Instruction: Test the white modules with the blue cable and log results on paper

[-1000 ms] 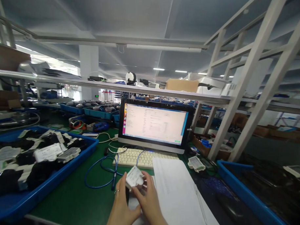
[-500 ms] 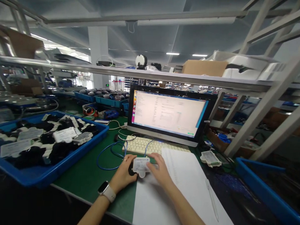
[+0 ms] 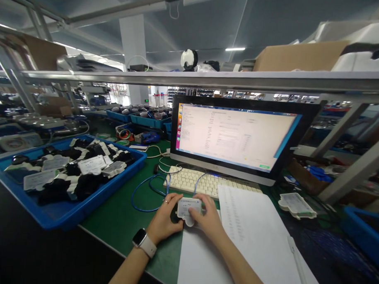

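Between my two hands is a small device in a whitish translucent case [image 3: 186,206], with a printed label and a rounded bump at its lower edge. My left hand [image 3: 165,218] grips its dark left side, fingers behind and thumb below. The thumb of my right hand [image 3: 209,217] presses on the front of the case, with the fingers curled round its right edge. The device is held just in front of a cream keyboard [image 3: 188,180], over the left part of the white paper sheets [image 3: 251,235]. A blue cable [image 3: 138,194] loops on the green table to the left.
A blue tray [image 3: 91,200] of similar cased devices stands at the left. Behind the keyboard is a monitor [image 3: 230,135]. A pen [image 3: 298,264] lies on the paper, and another translucent case [image 3: 296,204] sits at the right. A shelf [image 3: 210,79] crosses above the monitor.
My right hand has closed in on the device, its thumb now on the front of the case and its fingers round the edge. The camera view has shifted slightly.
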A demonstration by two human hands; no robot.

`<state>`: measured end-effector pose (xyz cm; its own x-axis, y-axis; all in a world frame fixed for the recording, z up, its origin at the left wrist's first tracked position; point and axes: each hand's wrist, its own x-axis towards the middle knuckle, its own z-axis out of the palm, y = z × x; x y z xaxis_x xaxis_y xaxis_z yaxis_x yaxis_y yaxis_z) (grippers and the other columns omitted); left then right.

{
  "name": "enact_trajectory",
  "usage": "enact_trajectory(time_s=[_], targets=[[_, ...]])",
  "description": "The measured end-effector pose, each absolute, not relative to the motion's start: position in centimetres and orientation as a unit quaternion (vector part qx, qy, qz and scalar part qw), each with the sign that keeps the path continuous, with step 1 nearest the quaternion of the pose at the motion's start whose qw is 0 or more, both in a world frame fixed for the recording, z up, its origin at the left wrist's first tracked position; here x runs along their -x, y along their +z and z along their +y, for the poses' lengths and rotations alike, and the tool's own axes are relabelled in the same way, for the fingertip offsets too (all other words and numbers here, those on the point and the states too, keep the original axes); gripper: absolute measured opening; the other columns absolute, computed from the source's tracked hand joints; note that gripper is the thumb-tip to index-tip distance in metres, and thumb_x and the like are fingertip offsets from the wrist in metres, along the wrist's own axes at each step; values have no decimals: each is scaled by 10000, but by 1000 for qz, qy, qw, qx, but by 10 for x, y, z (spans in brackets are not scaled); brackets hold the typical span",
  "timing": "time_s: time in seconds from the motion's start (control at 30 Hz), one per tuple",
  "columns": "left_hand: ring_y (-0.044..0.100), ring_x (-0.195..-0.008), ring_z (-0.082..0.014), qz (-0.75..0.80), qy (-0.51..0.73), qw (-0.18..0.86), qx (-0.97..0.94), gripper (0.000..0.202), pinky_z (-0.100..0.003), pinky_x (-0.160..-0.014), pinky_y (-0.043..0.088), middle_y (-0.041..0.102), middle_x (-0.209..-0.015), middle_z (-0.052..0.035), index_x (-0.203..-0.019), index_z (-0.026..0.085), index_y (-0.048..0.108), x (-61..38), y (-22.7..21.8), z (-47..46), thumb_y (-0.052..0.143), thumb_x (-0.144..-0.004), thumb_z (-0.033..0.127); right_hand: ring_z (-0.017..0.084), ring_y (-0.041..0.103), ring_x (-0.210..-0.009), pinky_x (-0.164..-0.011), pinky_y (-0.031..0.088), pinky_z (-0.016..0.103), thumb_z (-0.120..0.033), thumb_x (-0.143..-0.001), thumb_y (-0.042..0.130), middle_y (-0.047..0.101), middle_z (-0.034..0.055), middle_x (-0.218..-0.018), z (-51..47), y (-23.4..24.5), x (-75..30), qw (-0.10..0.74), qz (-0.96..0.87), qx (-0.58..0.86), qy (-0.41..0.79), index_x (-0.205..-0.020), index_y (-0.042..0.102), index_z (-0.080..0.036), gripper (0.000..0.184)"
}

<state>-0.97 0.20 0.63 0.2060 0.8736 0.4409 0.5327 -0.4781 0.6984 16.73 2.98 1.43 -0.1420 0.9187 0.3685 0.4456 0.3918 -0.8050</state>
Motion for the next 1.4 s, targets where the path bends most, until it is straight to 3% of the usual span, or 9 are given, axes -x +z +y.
enact_trajectory(time_s=[0.17,0.33,0.53,0.73,0.97,1.2,1.4], targets=[[420,-1224,-265,454,419,204,-759,763,-436,-1047,365,421,-1279,-117,-1329,193,325,11,6,1,641,-639,114,251,484,-991,-863,403,379,-234,-694,587,590,40,-979,29,12,-167,445,-701,494,258,-910,575,-230,217],[388,-1261,-304,475,384,191,-768,925,-495,-1064,333,385,-1335,-143,-1350,187,310,7,8,-3,792,-563,242,257,488,-990,-862,407,392,-297,-711,582,601,41,-979,27,8,-167,448,-701,498,245,-926,581,-233,224],[454,-1202,-313,492,356,124,-785,929,-612,-1118,58,510,-1227,-151,-1293,146,390,2,15,-3,821,-517,418,269,515,-958,-833,420,416,-432,-690,571,621,47,-958,33,-1,-169,454,-701,500,230,-901,594,-240,287],[505,-1151,-305,494,373,56,-783,945,-596,-1126,12,551,-1193,-133,-1310,170,378,0,3,-1,747,-542,580,276,541,-932,-813,433,416,-501,-654,580,628,56,-928,39,-9,-171,461,-694,503,230,-868,599,-244,334],[534,-1113,-279,473,399,19,-785,912,-536,-1151,44,582,-1152,-122,-1283,151,410,1,-5,2,733,-538,566,276,538,-913,-820,425,429,-501,-646,587,622,65,-925,39,-11,-170,457,-699,495,242,-859,598,-235,341],[524,-1122,-303,494,366,41,-788,826,-614,-1120,73,567,-1144,-137,-1235,144,442,1,15,-6,754,-552,489,266,513,-952,-829,434,414,-386,-680,589,600,56,-948,27,4,-164,458,-696,489,258,-892,587,-231,263],[505,-1150,-297,494,347,13,-797,771,-609,-1117,99,548,-1177,-133,-1237,161,407,4,13,-5,754,-592,404,249,492,-979,-850,419,387,-255,-697,598,583,36,-969,23,10,-163,451,-694,499,256,-917,582,-238,222]])
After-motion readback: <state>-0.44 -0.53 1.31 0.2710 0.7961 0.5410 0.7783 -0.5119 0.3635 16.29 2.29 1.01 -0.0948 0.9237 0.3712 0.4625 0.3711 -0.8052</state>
